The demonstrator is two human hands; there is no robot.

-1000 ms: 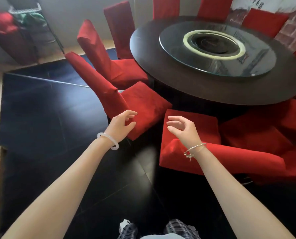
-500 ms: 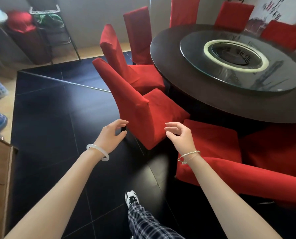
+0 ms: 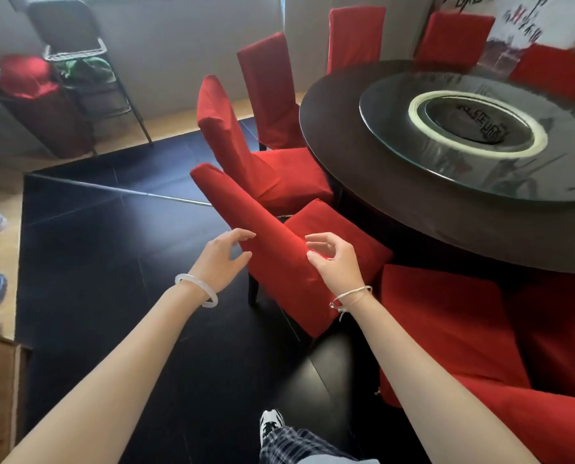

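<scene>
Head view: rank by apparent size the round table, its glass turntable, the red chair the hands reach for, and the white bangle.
1. round table, largest, though cropped by the frame.
2-3. glass turntable and red chair: these look alike, and the chair is nearer the camera, so unranked.
4. white bangle, smallest.

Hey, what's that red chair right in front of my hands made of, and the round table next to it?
Chair: covered in a red fabric slipcover, matte, with soft folds. Only a dark leg of the frame shows, possibly wood. Table: dark brown, probably lacquered wood, judging by its dull sheen. Turntable: likely glass, since it mirrors the room.
</scene>
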